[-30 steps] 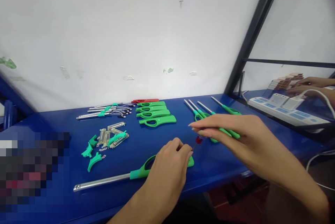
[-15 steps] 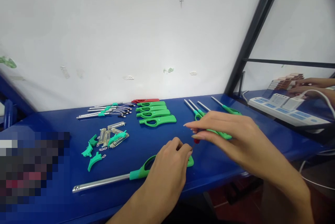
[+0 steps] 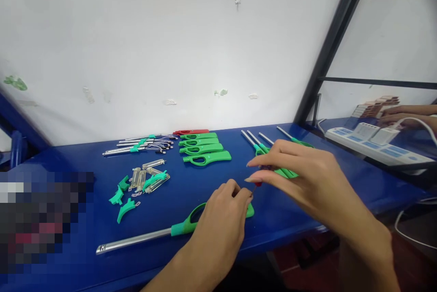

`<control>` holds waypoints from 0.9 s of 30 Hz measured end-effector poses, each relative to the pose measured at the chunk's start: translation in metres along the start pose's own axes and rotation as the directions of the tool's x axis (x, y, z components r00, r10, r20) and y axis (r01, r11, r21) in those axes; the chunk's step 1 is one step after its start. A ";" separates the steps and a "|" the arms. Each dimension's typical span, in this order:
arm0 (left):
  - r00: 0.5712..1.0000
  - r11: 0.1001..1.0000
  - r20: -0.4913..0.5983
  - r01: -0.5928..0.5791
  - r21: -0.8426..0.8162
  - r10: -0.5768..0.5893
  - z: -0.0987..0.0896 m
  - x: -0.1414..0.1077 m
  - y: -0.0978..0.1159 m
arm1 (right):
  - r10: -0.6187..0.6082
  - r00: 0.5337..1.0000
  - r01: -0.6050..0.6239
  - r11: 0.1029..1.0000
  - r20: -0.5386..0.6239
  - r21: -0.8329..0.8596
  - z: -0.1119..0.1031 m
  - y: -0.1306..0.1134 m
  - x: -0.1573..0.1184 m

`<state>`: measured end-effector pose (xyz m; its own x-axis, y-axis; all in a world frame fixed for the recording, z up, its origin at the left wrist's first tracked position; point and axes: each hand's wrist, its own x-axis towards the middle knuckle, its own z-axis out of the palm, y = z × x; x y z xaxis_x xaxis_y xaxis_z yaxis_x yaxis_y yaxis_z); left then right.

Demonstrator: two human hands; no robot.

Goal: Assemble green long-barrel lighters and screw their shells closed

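Observation:
A green lighter with a long metal tube [image 3: 136, 240] lies across the front of the blue table. My left hand [image 3: 223, 219] is closed over its handle, hiding the middle; the rounded green end shows past my fingers. Between the thumb and fingers of my right hand [image 3: 297, 169] is a small screwdriver [image 3: 258, 184], its handle mostly covered. Its thin shaft slants down to my left fingertips, where the tip is hidden. Behind my right hand several long lighters [image 3: 261, 147] lie side by side, partly covered by it.
Green handle shells [image 3: 213, 158] and a red one [image 3: 194, 132] are lined up near the wall. To their left lie metal tubes with wires [image 3: 136, 148], clear fuel tanks [image 3: 138, 177] and green triggers [image 3: 126, 210]. Beyond the black frame are a power strip [image 3: 372, 144] and another person's hands [image 3: 399, 114].
My right fingers have spread slightly and shifted around the screwdriver handle. My left hand stays on the lighter. The whole view has shifted a little.

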<state>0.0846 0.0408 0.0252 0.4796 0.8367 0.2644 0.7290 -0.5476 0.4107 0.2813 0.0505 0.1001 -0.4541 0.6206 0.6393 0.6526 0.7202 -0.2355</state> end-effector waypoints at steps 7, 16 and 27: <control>1.000 1.000 0.002 -0.011 -0.001 0.011 0.001 0.001 -0.001 | -0.050 0.997 0.041 0.987 0.057 0.156 -0.002 -0.004 -0.001; 1.000 1.000 0.009 0.015 0.009 -0.016 -0.001 0.001 0.000 | -0.036 0.995 0.016 0.977 0.091 0.211 -0.004 -0.003 0.001; 0.999 1.000 0.029 0.023 0.018 -0.023 -0.001 0.002 0.000 | -0.054 0.998 0.057 0.976 -0.018 0.212 0.004 0.003 0.006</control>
<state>0.0853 0.0426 0.0270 0.4762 0.8489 0.2293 0.7486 -0.5282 0.4008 0.2776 0.0577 0.1006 -0.4778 0.5749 0.6642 0.4825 0.8036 -0.3485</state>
